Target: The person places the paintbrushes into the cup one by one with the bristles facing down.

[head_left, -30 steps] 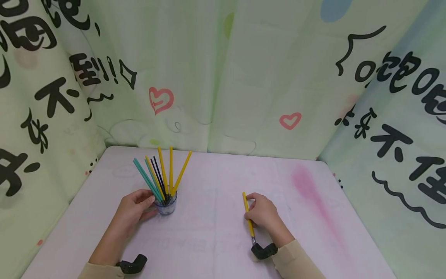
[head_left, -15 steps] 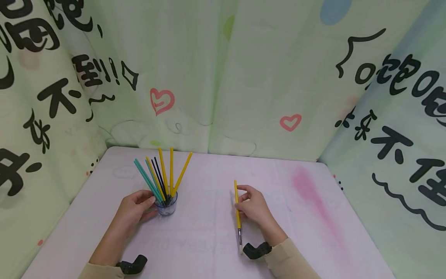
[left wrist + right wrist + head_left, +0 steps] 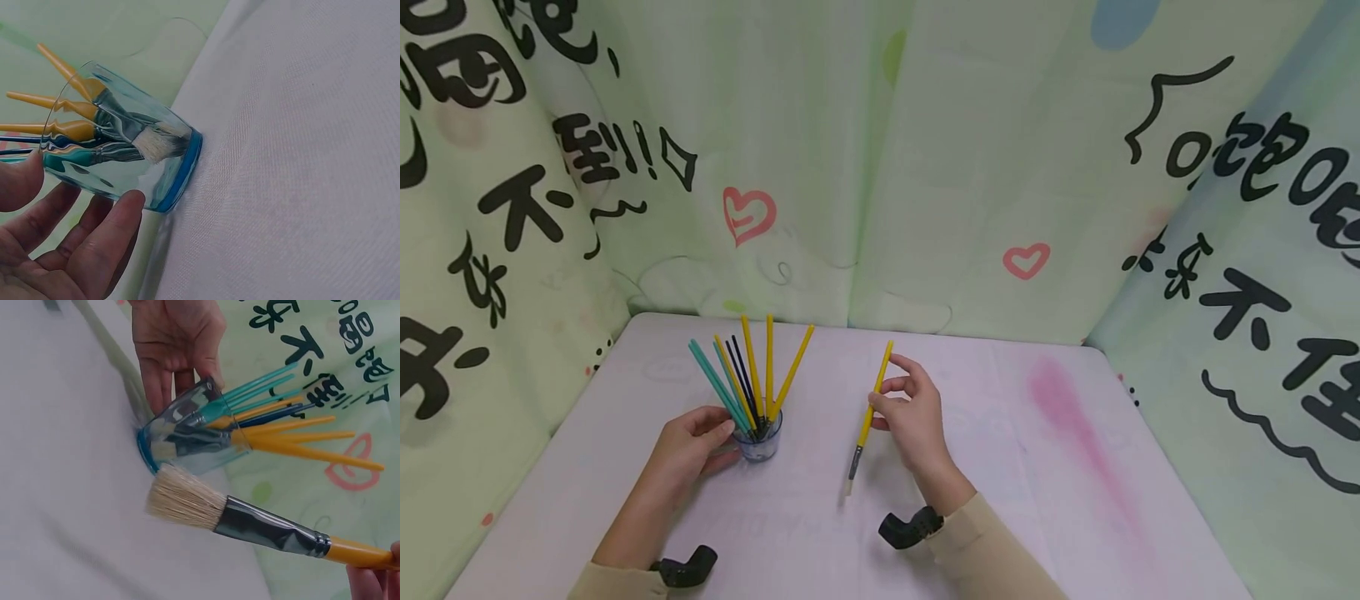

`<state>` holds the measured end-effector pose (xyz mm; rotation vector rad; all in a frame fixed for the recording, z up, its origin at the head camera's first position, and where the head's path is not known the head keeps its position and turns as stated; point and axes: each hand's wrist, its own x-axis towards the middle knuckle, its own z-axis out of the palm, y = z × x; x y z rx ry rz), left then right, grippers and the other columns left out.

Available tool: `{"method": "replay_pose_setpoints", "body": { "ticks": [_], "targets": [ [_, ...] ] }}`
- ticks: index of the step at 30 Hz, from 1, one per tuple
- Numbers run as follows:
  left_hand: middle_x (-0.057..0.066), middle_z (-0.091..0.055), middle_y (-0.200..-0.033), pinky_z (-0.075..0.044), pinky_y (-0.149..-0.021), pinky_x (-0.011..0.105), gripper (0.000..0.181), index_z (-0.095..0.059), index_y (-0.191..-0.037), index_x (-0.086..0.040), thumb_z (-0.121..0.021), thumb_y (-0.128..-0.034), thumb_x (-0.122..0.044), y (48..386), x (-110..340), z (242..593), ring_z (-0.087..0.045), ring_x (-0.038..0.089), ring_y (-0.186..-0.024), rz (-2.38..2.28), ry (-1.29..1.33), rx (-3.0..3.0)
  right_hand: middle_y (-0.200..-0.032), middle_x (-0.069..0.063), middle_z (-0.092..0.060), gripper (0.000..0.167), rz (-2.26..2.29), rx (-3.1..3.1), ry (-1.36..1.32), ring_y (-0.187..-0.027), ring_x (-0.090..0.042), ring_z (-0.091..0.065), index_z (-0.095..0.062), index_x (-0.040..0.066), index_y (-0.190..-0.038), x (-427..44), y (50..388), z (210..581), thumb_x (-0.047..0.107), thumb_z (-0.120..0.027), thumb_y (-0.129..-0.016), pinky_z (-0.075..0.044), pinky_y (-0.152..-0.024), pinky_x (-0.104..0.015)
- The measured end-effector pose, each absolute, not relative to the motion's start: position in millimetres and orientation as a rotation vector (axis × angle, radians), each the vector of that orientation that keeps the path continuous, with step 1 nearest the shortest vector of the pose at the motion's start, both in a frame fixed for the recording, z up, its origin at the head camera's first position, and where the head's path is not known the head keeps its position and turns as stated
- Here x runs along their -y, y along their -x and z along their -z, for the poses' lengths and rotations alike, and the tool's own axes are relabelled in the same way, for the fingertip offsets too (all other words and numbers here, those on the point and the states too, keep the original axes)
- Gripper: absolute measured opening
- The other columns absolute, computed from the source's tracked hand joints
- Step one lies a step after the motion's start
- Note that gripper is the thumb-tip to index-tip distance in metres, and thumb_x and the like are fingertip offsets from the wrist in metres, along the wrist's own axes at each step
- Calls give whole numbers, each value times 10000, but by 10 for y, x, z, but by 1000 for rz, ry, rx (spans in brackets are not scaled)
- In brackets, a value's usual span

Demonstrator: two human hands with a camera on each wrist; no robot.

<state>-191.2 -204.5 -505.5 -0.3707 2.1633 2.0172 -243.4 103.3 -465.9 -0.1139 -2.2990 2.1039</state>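
On the left of the table stands a clear glass cup (image 3: 758, 448) with a blue base. Teal, yellow and dark-handled paintbrushes (image 3: 103, 128) lean in it, bristles down. My left hand (image 3: 691, 442) holds the cup from its left side, thumb near the rim and fingers along the wall in the left wrist view. To the right of the cup, my right hand (image 3: 917, 408) pinches a yellow-handled paintbrush (image 3: 876, 396) above the table. Its pale, wide bristles (image 3: 184, 499) point down toward the table, apart from the cup. Only part of the right hand's fingers (image 3: 369, 584) shows in the right wrist view.
A white cloth covers the table (image 3: 1000, 533), with a pink streak (image 3: 1078, 425) on the right. Pale green curtains (image 3: 925, 167) with black characters and red hearts enclose the back and both sides. A black wrist camera (image 3: 910, 527) sits at the right cuff.
My right hand has moved left and farther forward with the paintbrush, closer to the cup. The brush now leans, its handle end tipped right. My left hand and the cup have stayed in place.
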Motion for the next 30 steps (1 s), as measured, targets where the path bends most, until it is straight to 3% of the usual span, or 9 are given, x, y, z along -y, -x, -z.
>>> {"method": "replay_pose_setpoints", "body": {
  "ticks": [8,17,24,30],
  "targets": [
    [216,-622,-1352,-685,-932,360,439,-531,-1477,87,-614,-1096,-114,1925,2055,5078,-686,116,-1051,-2017,362,-2167,-1036,-63,-605,653,-2231,2081,63,-813,-164,-731,-529,242,-1512,-724,2408,4563,-20,-747,-955,-712,-752,-374],
    [223,-609,-1376,-686,-927,355,449,-528,-1488,75,-618,-1097,-128,1933,2057,5089,-683,118,-1060,-2017,368,-2160,-1040,-53,-591,654,-2331,1772,27,-825,-168,-679,-458,177,-1482,-444,2414,4504,-75,-727,-942,-712,-740,-366],
    [193,-640,-1316,-687,-931,363,449,-521,-1475,100,-619,-1094,-116,1915,2063,5067,-688,108,-1040,-2044,346,-2135,-1102,-78,-587,636,-2327,1777,-3,-883,-191,-673,-456,221,-1462,-269,2426,4510,-48,-736,-959,-712,-809,-389],
    [163,-649,-1273,-690,-918,354,440,-529,-1461,104,-623,-1090,-115,1915,2059,5060,-686,106,-1024,-2045,336,-2142,-1123,-87,-581,636,-2315,1789,-58,-915,-200,-657,-435,183,-1478,-152,2427,4531,-59,-722,-965,-711,-811,-381]
  ]
}}
